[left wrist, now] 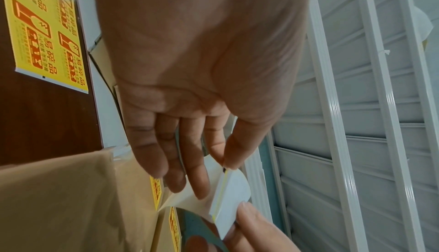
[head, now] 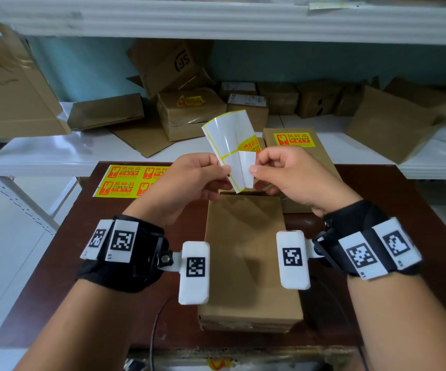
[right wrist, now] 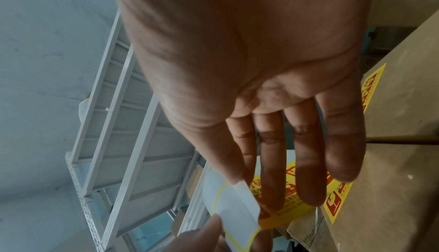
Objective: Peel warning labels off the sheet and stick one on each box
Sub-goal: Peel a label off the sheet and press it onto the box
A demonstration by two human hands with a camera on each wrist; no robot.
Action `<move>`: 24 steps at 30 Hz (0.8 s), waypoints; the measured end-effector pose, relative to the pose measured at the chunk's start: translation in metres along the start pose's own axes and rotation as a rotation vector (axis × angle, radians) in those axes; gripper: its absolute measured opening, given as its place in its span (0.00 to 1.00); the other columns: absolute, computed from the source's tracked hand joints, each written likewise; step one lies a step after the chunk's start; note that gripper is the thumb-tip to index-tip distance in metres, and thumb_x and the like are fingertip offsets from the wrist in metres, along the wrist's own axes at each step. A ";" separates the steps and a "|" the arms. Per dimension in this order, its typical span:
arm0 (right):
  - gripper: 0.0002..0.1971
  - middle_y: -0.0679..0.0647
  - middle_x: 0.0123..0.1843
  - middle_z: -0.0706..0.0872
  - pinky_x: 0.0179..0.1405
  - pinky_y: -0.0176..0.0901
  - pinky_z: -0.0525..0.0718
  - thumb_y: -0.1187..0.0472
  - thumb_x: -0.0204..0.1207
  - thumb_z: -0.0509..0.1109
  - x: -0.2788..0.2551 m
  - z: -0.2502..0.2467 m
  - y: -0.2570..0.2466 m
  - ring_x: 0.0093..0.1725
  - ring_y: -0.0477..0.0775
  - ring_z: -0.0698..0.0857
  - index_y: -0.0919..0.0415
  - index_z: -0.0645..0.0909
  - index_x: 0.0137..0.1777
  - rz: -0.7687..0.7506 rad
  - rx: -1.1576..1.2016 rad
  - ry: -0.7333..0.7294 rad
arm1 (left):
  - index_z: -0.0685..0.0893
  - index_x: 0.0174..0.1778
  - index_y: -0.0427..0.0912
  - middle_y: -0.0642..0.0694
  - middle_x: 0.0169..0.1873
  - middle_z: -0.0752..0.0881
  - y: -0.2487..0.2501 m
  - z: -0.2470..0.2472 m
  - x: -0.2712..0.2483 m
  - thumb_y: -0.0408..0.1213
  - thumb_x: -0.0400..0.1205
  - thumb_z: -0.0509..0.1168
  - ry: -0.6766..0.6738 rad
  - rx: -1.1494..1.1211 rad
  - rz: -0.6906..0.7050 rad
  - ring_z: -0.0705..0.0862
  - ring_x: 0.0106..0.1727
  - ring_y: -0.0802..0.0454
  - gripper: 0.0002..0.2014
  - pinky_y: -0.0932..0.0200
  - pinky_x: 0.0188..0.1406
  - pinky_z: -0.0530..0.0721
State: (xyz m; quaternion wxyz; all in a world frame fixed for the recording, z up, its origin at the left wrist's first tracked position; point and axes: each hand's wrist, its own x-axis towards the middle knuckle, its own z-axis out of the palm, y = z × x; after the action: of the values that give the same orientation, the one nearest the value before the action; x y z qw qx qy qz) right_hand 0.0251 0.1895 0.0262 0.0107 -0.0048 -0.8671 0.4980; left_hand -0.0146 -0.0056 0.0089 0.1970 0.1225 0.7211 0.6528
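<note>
A label sheet (head: 230, 137), mostly bare white backing with yellow outlines, is held upright above the brown table (head: 88, 258) between both hands; its left edge is pinched by the left hand (head: 189, 180) between thumb and fingertips, the other fingers lying loosely curled behind it; a partly lifted warning label (head: 246, 168), white underside toward the head camera, is pinched at its corner by the right hand (head: 294, 178), thumb against forefinger; a plain cardboard box (head: 246, 261) lies on the table directly below the hands; a second box (head: 291, 145), already bearing a yellow label (head: 294, 140), lies just behind it; a full sheet of yellow labels (head: 128, 180) lies flat on the table's far left; more cardboard boxes (head: 189, 111) are stacked on the white shelf (head: 56, 153) beyond.
</note>
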 end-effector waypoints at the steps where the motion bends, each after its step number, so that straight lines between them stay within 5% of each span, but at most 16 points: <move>1: 0.10 0.57 0.42 0.91 0.46 0.49 0.88 0.59 0.83 0.72 0.000 0.000 0.000 0.41 0.46 0.91 0.67 0.84 0.49 0.002 -0.005 -0.001 | 0.83 0.46 0.40 0.35 0.50 0.89 0.000 0.000 0.000 0.35 0.86 0.67 -0.002 -0.001 0.000 0.87 0.47 0.49 0.04 0.45 0.56 0.81; 12: 0.08 0.52 0.42 0.91 0.45 0.47 0.88 0.60 0.83 0.71 0.000 -0.006 0.001 0.37 0.41 0.90 0.66 0.85 0.49 0.019 0.019 0.014 | 0.82 0.34 0.47 0.37 0.44 0.89 0.000 -0.006 0.001 0.34 0.87 0.65 0.032 0.002 -0.003 0.87 0.46 0.45 0.14 0.58 0.41 0.84; 24: 0.06 0.55 0.44 0.90 0.47 0.51 0.89 0.62 0.83 0.71 0.002 -0.009 0.006 0.40 0.47 0.91 0.58 0.84 0.44 0.030 0.094 0.019 | 0.81 0.42 0.43 0.46 0.34 0.90 -0.005 -0.012 0.007 0.36 0.88 0.64 0.124 0.008 -0.025 0.91 0.35 0.53 0.08 0.65 0.33 0.83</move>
State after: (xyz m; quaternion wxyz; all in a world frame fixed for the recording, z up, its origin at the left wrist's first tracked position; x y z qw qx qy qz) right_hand 0.0233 0.2007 0.0258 0.0117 -0.0222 -0.8424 0.5383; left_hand -0.0258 -0.0141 0.0043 0.1595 0.0738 0.7360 0.6537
